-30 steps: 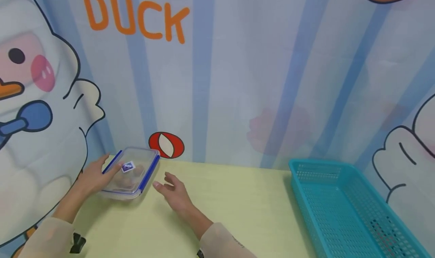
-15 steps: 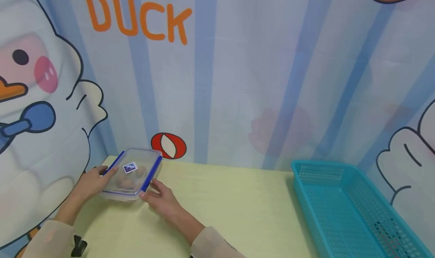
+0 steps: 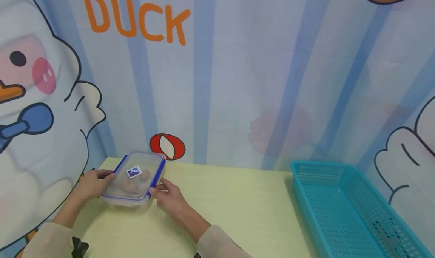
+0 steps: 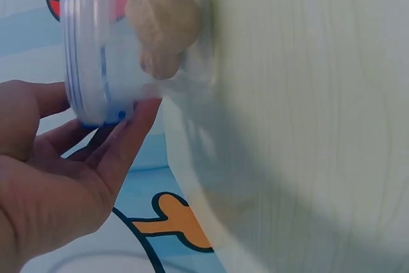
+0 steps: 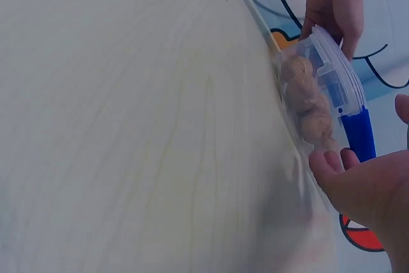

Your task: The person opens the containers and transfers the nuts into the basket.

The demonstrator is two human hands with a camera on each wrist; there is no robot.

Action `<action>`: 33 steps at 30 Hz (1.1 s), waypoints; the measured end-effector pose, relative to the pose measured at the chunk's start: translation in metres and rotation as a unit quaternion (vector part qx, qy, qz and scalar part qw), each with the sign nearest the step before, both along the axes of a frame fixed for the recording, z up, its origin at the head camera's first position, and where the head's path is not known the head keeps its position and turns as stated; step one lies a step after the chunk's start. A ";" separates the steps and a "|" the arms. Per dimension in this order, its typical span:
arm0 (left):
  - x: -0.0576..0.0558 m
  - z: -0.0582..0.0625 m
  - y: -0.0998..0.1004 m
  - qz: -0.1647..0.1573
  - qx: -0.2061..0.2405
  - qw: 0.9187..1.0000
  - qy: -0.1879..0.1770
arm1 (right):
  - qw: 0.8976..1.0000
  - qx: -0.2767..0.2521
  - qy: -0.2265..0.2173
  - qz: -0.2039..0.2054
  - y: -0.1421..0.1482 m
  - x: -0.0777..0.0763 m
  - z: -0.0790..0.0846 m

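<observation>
A clear plastic food container (image 3: 122, 186) with blue side clips and a small blue-and-white label is at the table's back left. Through its wall in the left wrist view show several round, light-brown lumps (image 4: 167, 20), of a kind I cannot tell. My left hand (image 3: 91, 184) grips the container's left side, thumb by the lid and fingers below the rim. At the opposite side my right hand (image 3: 171, 199) holds the near right corner, its thumb by the blue clip (image 3: 157, 178). The right wrist view shows that hand's fingers (image 5: 329, 165) at the container's bottom.
A turquoise perforated plastic basket (image 3: 307, 220) stands at the right of the pale yellow table (image 3: 238, 209). Behind the table hangs a striped cloth backdrop (image 3: 231, 80) with cartoon ducks. In the left wrist view a shadow (image 4: 255, 177) falls across the tabletop.
My right hand has come leftward from beside the container to its right side. The container has shifted slightly right and toward me, and my left hand stays on its left side.
</observation>
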State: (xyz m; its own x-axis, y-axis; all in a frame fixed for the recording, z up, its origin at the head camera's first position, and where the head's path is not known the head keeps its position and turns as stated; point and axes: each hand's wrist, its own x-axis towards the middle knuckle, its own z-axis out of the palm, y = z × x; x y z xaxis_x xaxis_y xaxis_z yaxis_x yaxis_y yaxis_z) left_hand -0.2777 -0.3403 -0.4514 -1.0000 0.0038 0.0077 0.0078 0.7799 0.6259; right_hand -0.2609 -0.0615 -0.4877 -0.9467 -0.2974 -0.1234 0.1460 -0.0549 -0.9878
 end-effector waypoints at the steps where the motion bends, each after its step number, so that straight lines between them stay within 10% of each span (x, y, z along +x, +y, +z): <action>1: 0.000 0.000 0.001 -0.003 0.022 1.000 -0.020 | 1.000 0.009 0.002 -0.006 0.003 -0.002 -0.001; 9: 0.000 0.007 0.021 -0.041 0.168 0.976 -0.135 | 0.998 0.044 0.010 -0.042 0.026 -0.011 -0.006; 33: 0.012 0.019 0.165 -0.028 0.217 0.972 -0.087 | 0.997 0.038 0.049 -0.046 0.164 0.005 0.021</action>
State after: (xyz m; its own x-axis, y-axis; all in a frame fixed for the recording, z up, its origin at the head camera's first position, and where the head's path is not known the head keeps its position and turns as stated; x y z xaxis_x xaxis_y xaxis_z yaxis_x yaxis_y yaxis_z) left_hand -0.2662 -0.1753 -0.4323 -0.9845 0.0921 -0.1494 -0.0937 0.4440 0.8911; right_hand -0.2563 0.1021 -0.4671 -0.9780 -0.2029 -0.0484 0.0468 0.0126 -0.9988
